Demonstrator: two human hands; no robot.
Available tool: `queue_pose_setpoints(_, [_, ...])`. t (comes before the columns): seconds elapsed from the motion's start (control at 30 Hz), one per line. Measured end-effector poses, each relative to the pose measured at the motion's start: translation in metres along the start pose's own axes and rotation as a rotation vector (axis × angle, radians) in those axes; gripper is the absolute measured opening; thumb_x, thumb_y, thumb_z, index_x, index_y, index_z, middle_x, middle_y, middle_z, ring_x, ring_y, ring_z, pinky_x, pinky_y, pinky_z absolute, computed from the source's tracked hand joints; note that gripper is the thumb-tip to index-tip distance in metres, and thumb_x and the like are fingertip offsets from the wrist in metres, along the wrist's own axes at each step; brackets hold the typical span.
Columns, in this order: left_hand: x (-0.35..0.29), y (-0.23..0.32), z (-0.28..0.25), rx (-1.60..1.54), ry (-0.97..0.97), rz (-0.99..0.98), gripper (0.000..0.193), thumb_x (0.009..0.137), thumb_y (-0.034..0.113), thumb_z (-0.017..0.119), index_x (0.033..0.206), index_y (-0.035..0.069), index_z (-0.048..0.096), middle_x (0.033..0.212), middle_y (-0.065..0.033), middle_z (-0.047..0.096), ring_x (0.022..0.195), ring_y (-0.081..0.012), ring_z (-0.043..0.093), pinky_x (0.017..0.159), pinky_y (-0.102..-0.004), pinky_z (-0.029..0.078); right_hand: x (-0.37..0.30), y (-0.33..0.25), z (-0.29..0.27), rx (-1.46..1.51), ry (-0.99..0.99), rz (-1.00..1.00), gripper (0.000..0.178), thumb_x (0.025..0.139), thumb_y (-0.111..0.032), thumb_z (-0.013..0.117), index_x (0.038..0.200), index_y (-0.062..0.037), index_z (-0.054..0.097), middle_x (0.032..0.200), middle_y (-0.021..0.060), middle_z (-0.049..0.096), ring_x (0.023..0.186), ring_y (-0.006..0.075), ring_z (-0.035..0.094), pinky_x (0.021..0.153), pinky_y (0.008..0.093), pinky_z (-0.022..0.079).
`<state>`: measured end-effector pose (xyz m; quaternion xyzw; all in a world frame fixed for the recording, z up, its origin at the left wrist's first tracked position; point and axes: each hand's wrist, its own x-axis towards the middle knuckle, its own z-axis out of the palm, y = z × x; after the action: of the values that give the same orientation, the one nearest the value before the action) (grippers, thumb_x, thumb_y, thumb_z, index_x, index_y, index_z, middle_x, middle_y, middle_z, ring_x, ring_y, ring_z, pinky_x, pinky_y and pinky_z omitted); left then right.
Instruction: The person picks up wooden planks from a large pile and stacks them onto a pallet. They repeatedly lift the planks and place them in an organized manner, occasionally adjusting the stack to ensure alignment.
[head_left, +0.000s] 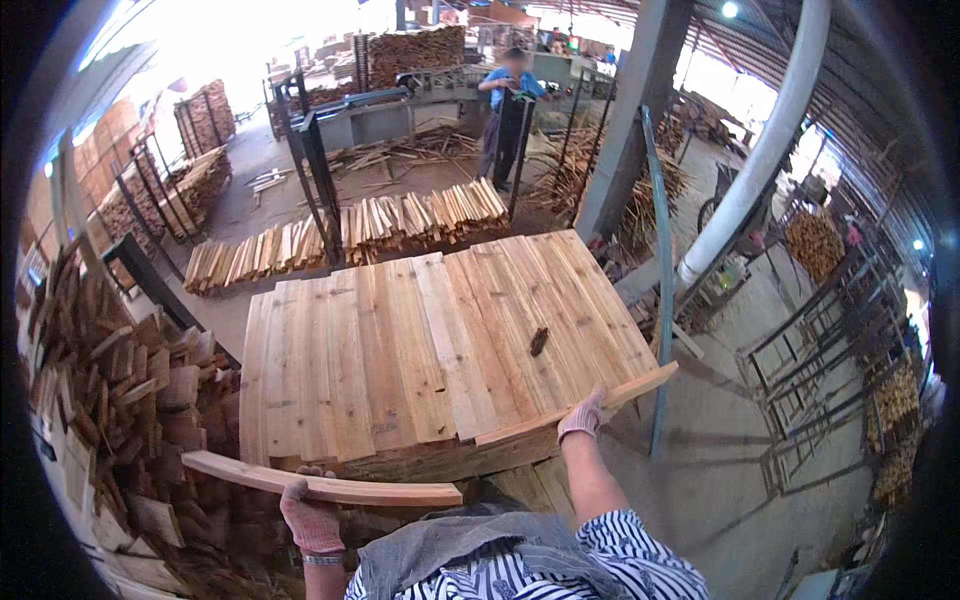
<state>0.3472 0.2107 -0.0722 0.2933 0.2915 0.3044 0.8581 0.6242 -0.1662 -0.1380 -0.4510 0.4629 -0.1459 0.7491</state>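
Note:
My left hand (311,518), in a pinkish knit glove, is closed around the middle of a wooden strip (400,493). That strip lies level in front of the near edge of a stack of boards (400,345). A second, thinner wooden strip (637,386) is in my gloved right hand (582,413), at the near right corner of the stack. It slants up to the right, and its left end touches or overlaps the near board ends. Pale boards lie side by side on top of the stack, with a small dark piece (539,341), perhaps bark, on them.
At the left rises a heap of wood offcuts (150,400). Beyond the stack lie rows of short slats (420,220) between dark metal posts. A co-worker in blue (510,105) stands behind them. A blue-grey pole (664,290) and metal racks (810,370) are on the right.

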Motion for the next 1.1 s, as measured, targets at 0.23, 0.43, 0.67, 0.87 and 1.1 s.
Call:
queue_pose_setpoints(0.23, [-0.016,-0.003,-0.034,-0.021,0.123,-0.003,0.025,0.081,0.015,0.061,0.102,0.002,0.062,0.094,-0.0085,0.063,0.097,-0.0276,0.062,0.093,-0.0452,0.053,-0.003,0.006,-0.025,0.237,-0.422,0.004,0.080,0.096,-0.055,0.056,0.156,-0.0080,0.030,0.151,0.0159,0.046,0.132,0.0323,0.051,0.113,0.0499,0.041])
queue_pose_setpoints(0.43, [-0.014,-0.027,-0.053,1.466,-0.016,0.438,0.037,0.076,-0.010,0.064,0.113,-0.004,0.067,0.104,-0.0178,0.071,0.104,-0.0315,0.068,0.097,-0.0401,0.053,0.056,0.050,-0.027,-0.367,-0.102,-0.170,0.084,0.098,-0.066,0.041,0.159,-0.0084,0.031,0.159,0.0163,0.038,0.136,0.0323,0.046,0.115,0.0475,0.036])
queue_pose_setpoints(0.67, [0.011,-0.077,-0.064,1.199,0.103,0.385,0.035,0.076,-0.009,0.063,0.110,-0.004,0.066,0.106,-0.0114,0.069,0.103,-0.0275,0.067,0.097,-0.0360,0.052,0.004,-0.009,-0.063,-0.042,-0.183,-0.154,0.079,0.095,-0.063,0.048,0.150,-0.0067,0.039,0.149,0.0144,0.047,0.132,0.0356,0.047,0.112,0.0550,0.037])
queue_pose_setpoints(0.87, [0.083,-0.101,-0.043,1.240,0.183,0.283,0.052,0.073,0.001,0.071,0.124,-0.005,0.061,0.123,-0.0186,0.068,0.117,-0.0310,0.064,0.106,-0.0358,0.046,0.065,-0.049,-0.086,-0.090,-0.052,-0.168,0.088,0.094,-0.065,0.048,0.152,-0.0021,0.032,0.147,0.0180,0.044,0.131,0.0392,0.047,0.111,0.0580,0.037])
queue_pose_setpoints(1.1, [0.049,-0.083,-0.020,1.365,0.169,0.398,0.052,0.074,-0.007,0.066,0.126,-0.007,0.059,0.121,-0.0176,0.067,0.117,-0.0308,0.063,0.105,-0.0406,0.049,0.018,-0.080,-0.064,-0.068,-0.253,-0.374,0.063,0.101,-0.054,0.048,0.142,-0.0057,0.040,0.116,0.0129,0.050,0.101,0.0289,0.053,0.091,0.0484,0.049])
